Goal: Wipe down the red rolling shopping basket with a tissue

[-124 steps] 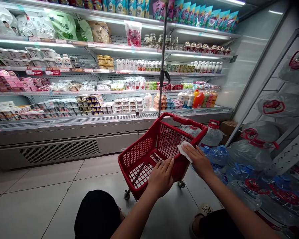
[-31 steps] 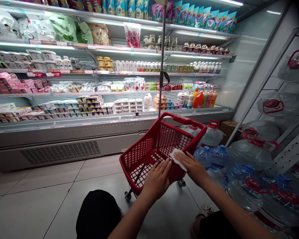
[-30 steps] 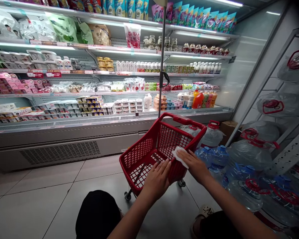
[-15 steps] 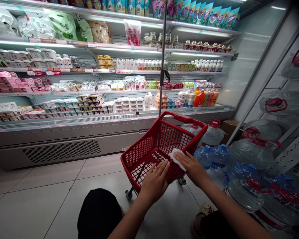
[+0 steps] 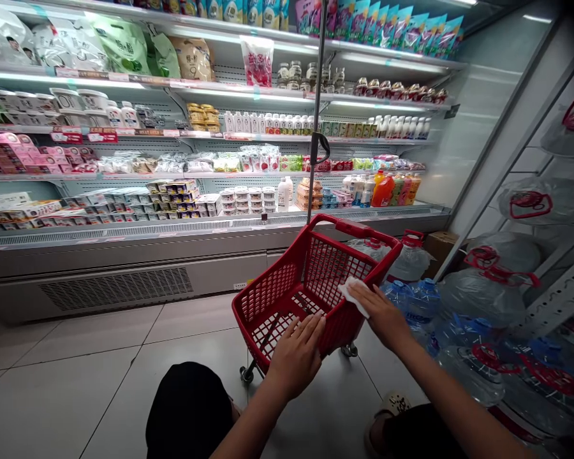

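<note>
A red plastic shopping cart (image 5: 280,280) with lattice walls stands before me on small wheels. My left hand (image 5: 296,357) lies over its near rim, the fingers stretched out; the thumb and palm are hidden. Farther up the same side, my right hand (image 5: 381,311) presses a white cloth (image 5: 356,296) against the rim, fingers laid over it. Whether the cloth is paper or fabric I cannot tell. The cart's handle (image 5: 358,229) is at the far end, and an upright pole (image 5: 316,95) rises behind the basket.
A lit refrigerated case (image 5: 220,242) with several shelves of dairy goods runs across the back. Large water bottles (image 5: 473,363) crowd the right side, close to my right arm. Below are floor tiles (image 5: 95,376), my dark-clad knee (image 5: 189,408) and a light clog (image 5: 395,405).
My right hand and the white cloth have slid along the cart's rim, away from me and to the right. My left hand has stayed almost in place on the rim.
</note>
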Tool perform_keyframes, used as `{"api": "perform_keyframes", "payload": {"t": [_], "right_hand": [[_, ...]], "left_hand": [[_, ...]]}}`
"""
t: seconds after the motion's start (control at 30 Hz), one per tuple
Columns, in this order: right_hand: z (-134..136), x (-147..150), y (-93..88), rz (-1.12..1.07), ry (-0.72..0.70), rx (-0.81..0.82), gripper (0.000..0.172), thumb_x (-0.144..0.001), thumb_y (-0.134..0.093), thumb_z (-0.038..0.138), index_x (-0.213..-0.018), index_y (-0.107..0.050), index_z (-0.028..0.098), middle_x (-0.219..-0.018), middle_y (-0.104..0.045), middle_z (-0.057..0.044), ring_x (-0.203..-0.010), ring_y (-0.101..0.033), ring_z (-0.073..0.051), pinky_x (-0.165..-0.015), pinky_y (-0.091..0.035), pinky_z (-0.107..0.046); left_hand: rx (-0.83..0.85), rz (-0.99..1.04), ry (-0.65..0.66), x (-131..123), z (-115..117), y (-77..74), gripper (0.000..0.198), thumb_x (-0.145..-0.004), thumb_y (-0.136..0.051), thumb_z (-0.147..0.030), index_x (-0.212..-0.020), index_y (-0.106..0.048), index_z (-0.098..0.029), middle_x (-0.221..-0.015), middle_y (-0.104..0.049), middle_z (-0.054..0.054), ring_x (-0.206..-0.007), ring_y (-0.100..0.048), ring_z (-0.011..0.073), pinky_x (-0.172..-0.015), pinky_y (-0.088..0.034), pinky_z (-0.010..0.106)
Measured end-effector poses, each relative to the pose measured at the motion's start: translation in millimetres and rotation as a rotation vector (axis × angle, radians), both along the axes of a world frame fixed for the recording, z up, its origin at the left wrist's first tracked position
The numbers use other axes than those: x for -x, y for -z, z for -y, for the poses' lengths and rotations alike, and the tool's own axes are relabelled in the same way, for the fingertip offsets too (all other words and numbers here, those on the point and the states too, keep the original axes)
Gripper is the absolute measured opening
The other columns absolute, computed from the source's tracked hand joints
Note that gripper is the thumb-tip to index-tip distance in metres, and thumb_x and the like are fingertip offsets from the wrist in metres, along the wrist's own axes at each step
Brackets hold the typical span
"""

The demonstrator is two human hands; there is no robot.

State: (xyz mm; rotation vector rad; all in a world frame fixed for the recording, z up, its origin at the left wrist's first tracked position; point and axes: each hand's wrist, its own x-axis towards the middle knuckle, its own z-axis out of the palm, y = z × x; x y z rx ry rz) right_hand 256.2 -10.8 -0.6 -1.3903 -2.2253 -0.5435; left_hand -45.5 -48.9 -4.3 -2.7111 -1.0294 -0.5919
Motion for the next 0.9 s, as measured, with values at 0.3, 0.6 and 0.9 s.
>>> {"api": "perform_keyframes", "payload": {"t": [0.3,0.6,0.9], "right_hand": [[21.8,55.3,13.4,0.05,-0.117,0.023,0.084,-0.089,-0.038,0.001,-0.166,-0.019,0.026,-0.165,-0.041,-0.003,-0.153,-0.035,-0.017,-0.128,-0.028,-0.043],[-2.5,2.6,1.9,-0.016,0.044,-0.025,0.075,-0.094,-0.037,0.007,-0.164,-0.028,0.03,-0.159,-0.05,-0.003,-0.147,-0.046,-0.019,-0.125,-0.032,-0.049],[14.8,29.5,5.4,0.117,-0.136,-0.004,0.086,-0.088,-0.037,-0.001,-0.166,-0.019,0.03,-0.162,-0.046,0.0,-0.149,-0.043,-0.015,-0.127,-0.029,-0.044]], "left_hand": [[-0.004,0.012,-0.071,0.7,3.7,6.6,0.072,-0.101,-0.044,-0.025,-0.167,-0.017,-0.024,-0.17,-0.028,-0.001,-0.155,-0.032,0.0212,-0.128,-0.022,0.045],[-0.017,-0.014,-0.07,1.3,0.7,6.5,0.069,-0.104,-0.041,-0.03,-0.168,-0.014,-0.026,-0.171,-0.027,-0.001,-0.154,-0.033,0.0218,-0.127,-0.024,0.043],[-0.016,0.004,-0.09,-3.9,0.2,9.9,0.072,-0.102,-0.044,-0.03,-0.168,-0.015,-0.026,-0.171,-0.028,-0.002,-0.155,-0.032,0.0234,-0.126,-0.026,0.046]]}}
